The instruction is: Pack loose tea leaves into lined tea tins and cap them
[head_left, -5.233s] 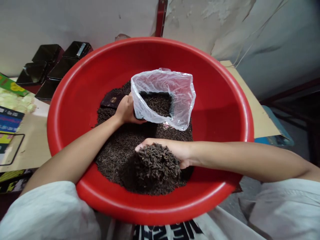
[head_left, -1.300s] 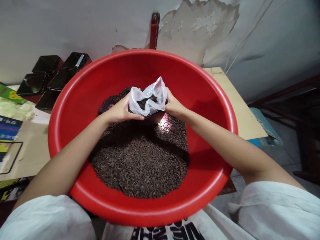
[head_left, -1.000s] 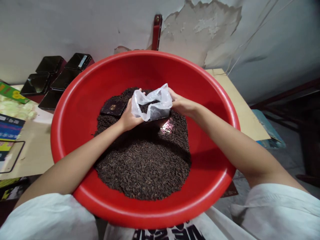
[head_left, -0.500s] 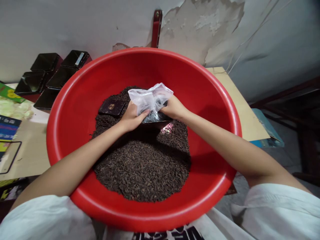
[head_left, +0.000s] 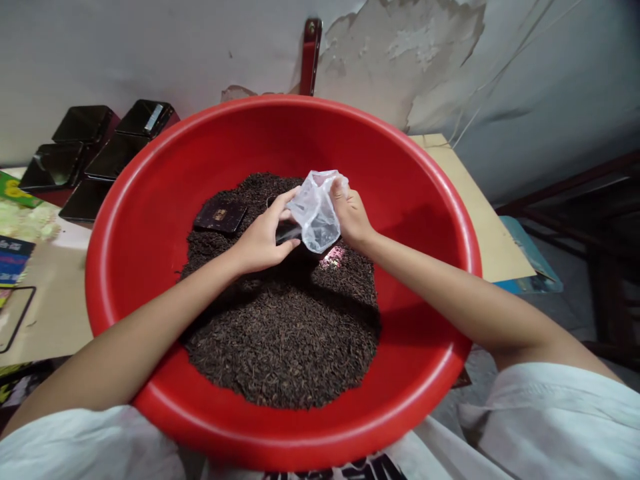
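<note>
A big red basin (head_left: 150, 200) rests on my lap, heaped with dark loose tea leaves (head_left: 280, 333). At the far side of the heap stands a small dark box lined with a clear plastic bag (head_left: 315, 213). My right hand (head_left: 350, 217) pinches the bag's gathered top, folding it down over the box. My left hand (head_left: 263, 237) is curled around the box's left side, fingertips touching the bag. A dark flat lid (head_left: 220, 217) lies on the tea just left of my left hand.
Several black tins (head_left: 85, 157) stand on the table at the back left, with coloured printed packaging (head_left: 13, 250) at the left edge. A wooden tabletop (head_left: 480, 220) shows right of the basin. A peeling wall rises behind, with a red post (head_left: 309, 50).
Five seconds ago the bag stood open and my right hand held a heap of tea. Since then both hands gathered the bag's mouth and folded it down over the box.
</note>
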`<control>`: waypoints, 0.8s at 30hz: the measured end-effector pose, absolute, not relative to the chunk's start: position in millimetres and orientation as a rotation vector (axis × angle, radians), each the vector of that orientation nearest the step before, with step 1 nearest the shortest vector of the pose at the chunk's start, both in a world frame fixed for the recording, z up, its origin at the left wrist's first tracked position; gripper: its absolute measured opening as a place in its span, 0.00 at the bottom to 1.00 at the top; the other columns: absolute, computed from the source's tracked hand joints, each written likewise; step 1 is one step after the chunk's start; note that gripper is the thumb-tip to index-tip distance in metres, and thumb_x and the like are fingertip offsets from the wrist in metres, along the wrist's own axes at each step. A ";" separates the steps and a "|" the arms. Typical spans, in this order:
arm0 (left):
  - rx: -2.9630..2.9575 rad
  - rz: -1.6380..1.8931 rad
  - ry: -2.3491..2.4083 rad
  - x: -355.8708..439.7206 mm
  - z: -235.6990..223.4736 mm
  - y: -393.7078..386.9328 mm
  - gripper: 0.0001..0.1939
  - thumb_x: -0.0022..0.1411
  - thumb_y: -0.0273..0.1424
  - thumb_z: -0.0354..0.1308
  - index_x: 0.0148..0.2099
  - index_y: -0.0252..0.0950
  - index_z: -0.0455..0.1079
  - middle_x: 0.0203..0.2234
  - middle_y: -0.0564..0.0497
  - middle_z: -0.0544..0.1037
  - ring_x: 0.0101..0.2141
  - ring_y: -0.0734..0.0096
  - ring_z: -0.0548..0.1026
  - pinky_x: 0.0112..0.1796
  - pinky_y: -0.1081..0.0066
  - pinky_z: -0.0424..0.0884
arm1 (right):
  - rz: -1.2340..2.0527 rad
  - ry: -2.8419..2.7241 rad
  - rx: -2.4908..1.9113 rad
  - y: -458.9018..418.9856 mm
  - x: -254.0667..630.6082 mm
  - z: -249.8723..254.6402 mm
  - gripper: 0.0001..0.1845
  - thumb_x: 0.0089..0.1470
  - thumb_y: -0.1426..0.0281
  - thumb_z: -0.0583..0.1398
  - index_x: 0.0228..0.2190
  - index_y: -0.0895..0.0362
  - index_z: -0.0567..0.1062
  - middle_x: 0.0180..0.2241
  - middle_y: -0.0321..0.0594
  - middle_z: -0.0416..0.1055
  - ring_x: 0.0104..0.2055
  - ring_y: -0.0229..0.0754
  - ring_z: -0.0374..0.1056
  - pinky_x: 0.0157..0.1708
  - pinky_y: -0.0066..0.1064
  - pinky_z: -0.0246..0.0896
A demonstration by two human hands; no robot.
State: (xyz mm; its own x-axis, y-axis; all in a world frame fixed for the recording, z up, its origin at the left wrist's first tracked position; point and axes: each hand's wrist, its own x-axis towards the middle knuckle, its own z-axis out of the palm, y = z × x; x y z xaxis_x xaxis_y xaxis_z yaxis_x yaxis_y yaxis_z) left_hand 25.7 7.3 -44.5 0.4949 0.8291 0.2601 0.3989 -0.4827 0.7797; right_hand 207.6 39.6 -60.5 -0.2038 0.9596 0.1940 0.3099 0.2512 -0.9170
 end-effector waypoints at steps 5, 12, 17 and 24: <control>1.955 0.802 0.972 23.5 -39.4 13.0 0.36 0.50 0.36 0.63 0.59 0.39 0.55 0.43 0.46 0.77 0.41 0.60 0.76 0.45 0.60 0.71 | 1.104 -1.599 -1.162 33.4 201.5 -49.6 0.48 0.42 0.30 0.37 0.37 0.55 0.73 0.28 0.42 0.69 0.35 0.42 0.67 0.34 0.34 0.65; 1.947 0.973 1.256 26.6 -43.7 6.9 0.22 0.48 0.40 0.63 0.44 0.36 0.66 0.33 0.50 0.79 0.31 0.68 0.76 0.32 0.71 0.70 | 1.016 -1.834 -1.045 3.4 194.5 -37.1 0.44 0.45 0.33 0.39 0.41 0.54 0.68 0.46 0.46 0.64 0.55 0.48 0.56 0.58 0.46 0.50; 1.875 1.090 1.339 26.2 -48.1 7.2 0.10 0.48 0.37 0.60 0.32 0.36 0.70 0.25 0.53 0.77 0.27 0.70 0.72 0.29 0.71 0.68 | 0.998 -1.803 -0.913 5.1 197.2 -41.8 0.40 0.42 0.38 0.56 0.46 0.53 0.58 0.51 0.46 0.56 0.55 0.45 0.56 0.56 0.38 0.53; 2.013 1.196 1.628 31.6 -54.2 3.4 0.14 0.49 0.37 0.60 0.22 0.38 0.59 0.24 0.52 0.68 0.31 0.66 0.67 0.36 0.65 0.69 | 0.630 -1.864 -1.062 9.5 195.6 -38.7 0.16 0.50 0.58 0.60 0.22 0.54 0.63 0.31 0.39 0.67 0.38 0.42 0.63 0.44 0.37 0.58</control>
